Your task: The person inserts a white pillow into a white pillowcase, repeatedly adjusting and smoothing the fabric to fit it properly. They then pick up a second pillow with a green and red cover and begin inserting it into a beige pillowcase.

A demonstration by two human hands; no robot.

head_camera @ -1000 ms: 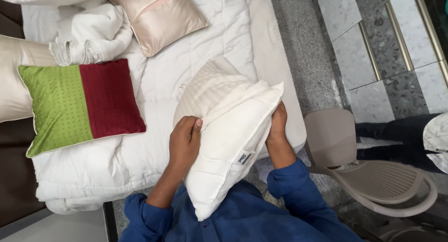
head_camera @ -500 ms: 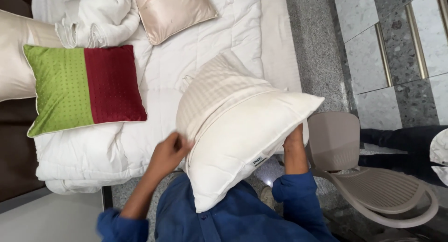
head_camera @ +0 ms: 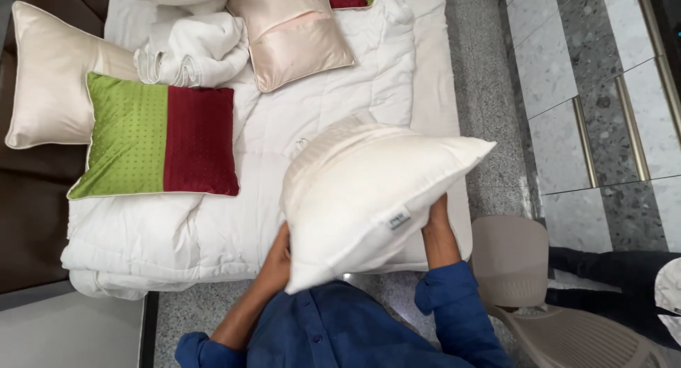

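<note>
Behind the white pillow [head_camera: 369, 198], left hand [head_camera: 279, 258] and right hand [head_camera: 436, 222] half hidden, both gripping it

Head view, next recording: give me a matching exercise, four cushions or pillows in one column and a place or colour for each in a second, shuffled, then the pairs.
Things:
1. white pillow
2. two-tone cushion
3. satin cushion with a pink strip
4. cream cushion

Places or colours:
A. at the far left, partly over the dark brown surface
B. held up between the left hand and right hand
C. half green, half dark red
D. near the top, right of the crumpled white cloth

Pairs: 1-B, 2-C, 3-D, 4-A
</note>
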